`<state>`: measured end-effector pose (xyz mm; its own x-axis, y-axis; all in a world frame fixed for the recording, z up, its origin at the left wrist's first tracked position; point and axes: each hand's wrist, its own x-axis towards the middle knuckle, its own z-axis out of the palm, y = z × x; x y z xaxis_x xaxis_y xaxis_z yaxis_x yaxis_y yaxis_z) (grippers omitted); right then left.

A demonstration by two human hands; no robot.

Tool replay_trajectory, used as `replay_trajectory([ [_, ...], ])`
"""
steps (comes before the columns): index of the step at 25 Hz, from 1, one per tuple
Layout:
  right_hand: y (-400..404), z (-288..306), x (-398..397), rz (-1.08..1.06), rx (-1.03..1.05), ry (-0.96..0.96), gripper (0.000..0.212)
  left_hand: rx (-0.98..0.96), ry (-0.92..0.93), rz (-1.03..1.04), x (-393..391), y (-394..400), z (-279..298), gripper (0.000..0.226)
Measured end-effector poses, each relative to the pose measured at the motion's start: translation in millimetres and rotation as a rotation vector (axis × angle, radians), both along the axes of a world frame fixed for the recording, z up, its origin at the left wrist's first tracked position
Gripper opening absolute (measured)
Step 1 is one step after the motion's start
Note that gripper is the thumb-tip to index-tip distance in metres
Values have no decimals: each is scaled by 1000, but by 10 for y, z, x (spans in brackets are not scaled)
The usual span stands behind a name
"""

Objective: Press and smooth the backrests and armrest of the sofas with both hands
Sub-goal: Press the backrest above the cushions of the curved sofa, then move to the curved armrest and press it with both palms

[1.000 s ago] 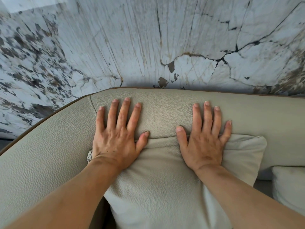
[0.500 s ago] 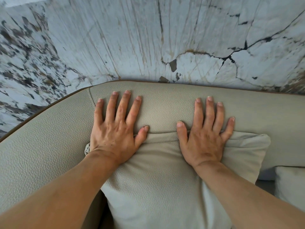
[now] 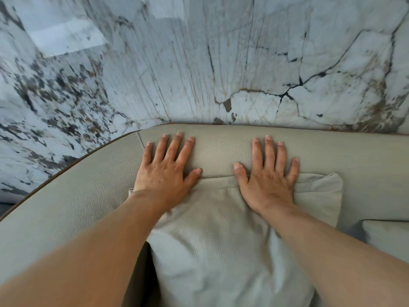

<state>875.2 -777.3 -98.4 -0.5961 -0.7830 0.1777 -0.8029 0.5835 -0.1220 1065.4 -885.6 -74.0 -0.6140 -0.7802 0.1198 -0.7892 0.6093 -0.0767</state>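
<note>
The sofa's backrest (image 3: 221, 149) is beige grained leather with a brown piped top edge, curving down to the left. My left hand (image 3: 164, 171) lies flat on it, fingers spread, palm over the upper left corner of a matching loose cushion (image 3: 221, 240). My right hand (image 3: 269, 176) lies flat beside it, fingers on the backrest and palm on the cushion's top edge. Both hands hold nothing. The cushion leans against the backrest below my forearms.
A white marble wall (image 3: 221, 63) with dark veins stands right behind the backrest. A second beige cushion (image 3: 389, 238) shows at the right edge. The backrest curves round toward me at the left (image 3: 55, 218).
Both hands stay flat on the backrest top and have slid a little further up it. The view has tilted up, showing more of the wall.
</note>
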Motion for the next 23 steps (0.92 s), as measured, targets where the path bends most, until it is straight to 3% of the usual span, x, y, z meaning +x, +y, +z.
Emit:
replay_trajectory([
  [8, 615, 466, 173, 174, 309, -298, 71, 383, -37, 93, 364, 674, 281, 64],
  [13, 1131, 635, 654, 207, 485, -354, 70, 425, -79, 79, 737, 1187, 384, 63],
  [23, 1859, 1634, 1770, 32, 519, -393, 69, 472, -158, -4, 1909, 1554, 1276, 64],
])
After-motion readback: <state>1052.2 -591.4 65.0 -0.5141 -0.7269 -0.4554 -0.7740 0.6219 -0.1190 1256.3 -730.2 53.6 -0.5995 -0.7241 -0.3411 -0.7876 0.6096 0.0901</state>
